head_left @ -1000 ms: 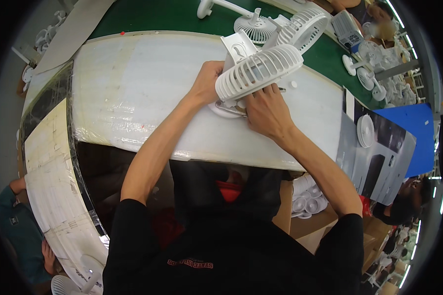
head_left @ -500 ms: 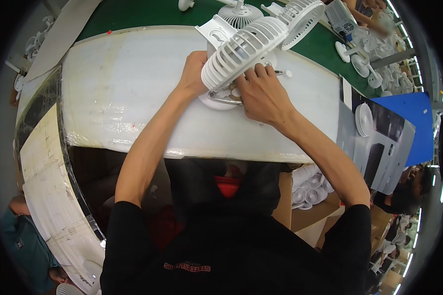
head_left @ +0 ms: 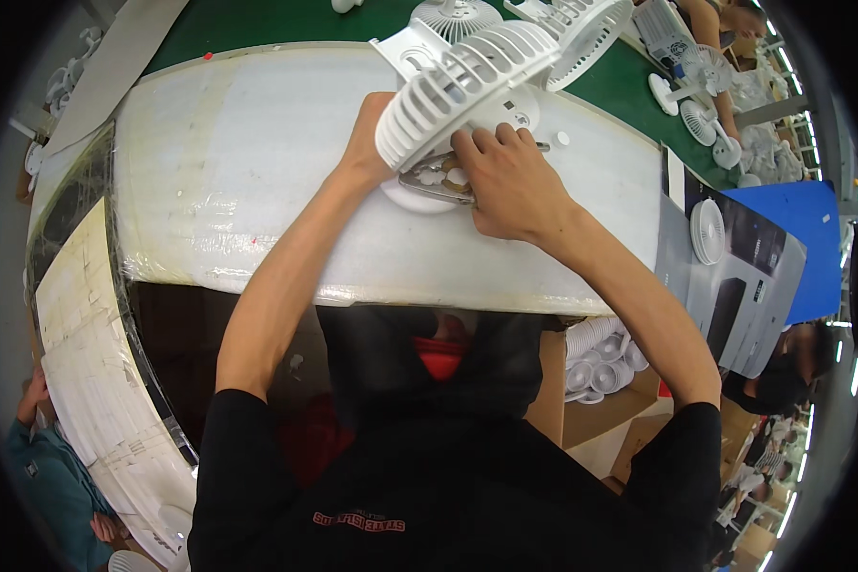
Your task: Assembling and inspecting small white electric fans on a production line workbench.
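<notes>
A white desk fan [head_left: 467, 88] with a slatted grille leans over the padded table in front of me. My left hand [head_left: 370, 133] is curled against the fan's left side, its fingertips hidden behind the grille. My right hand [head_left: 510, 181] is closed round a silver metal tool [head_left: 439, 179] that looks like pliers, at the fan's underside. The tool's far end pokes out past my knuckles. Beneath it shows the edge of a round white base [head_left: 415, 200]. Whatever the tool touches is hidden by my hand and the grille.
More white fans [head_left: 456, 19] stand behind on the green surface [head_left: 276, 21]. A small white cap [head_left: 561, 138] lies right of my hand. At right are a round white grille [head_left: 706, 232] and a blue board [head_left: 782, 238]. A cardboard box [head_left: 591, 424] holds white parts. Co-workers are at both sides.
The fan's grille has tilted slightly to the left. The tool's metal arms show farther apart beside my right hand. At the lower left, a co-worker's arm has shifted.
</notes>
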`<action>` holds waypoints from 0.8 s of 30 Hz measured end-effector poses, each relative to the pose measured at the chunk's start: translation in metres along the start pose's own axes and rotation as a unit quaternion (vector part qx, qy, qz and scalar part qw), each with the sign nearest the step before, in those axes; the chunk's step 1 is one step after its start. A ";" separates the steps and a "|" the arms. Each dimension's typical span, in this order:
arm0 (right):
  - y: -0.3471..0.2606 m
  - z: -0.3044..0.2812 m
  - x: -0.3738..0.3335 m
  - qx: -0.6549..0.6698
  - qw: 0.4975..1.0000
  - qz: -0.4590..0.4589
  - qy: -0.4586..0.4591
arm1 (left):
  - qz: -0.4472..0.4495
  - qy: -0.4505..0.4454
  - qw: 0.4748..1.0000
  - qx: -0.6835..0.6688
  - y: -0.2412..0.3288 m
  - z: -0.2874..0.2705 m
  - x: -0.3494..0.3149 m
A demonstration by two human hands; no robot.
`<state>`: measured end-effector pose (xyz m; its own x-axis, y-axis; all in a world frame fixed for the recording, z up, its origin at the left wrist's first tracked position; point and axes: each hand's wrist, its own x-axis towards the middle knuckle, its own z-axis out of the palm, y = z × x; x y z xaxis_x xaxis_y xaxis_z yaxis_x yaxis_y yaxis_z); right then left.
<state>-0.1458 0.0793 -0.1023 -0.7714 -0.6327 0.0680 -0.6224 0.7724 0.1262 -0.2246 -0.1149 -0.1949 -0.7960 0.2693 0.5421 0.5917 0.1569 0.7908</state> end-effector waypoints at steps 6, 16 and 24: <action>0.001 0.008 -0.001 -0.031 0.995 -0.022 0.095 | 0.044 0.010 0.998 0.053 0.011 -0.002 -0.002; -0.001 0.004 -0.002 0.041 0.999 0.016 0.020 | -0.105 -0.009 0.991 -0.079 0.013 -0.003 -0.001; 0.008 -0.007 -0.016 -0.016 0.996 0.055 0.073 | 0.012 -0.021 0.999 0.025 0.006 -0.003 -0.003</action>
<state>-0.1374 0.0952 -0.0956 -0.8060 -0.5471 0.2260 -0.5286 0.8371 0.1413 -0.2191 -0.1176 -0.1906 -0.7763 0.3127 0.5474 0.6167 0.1968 0.7622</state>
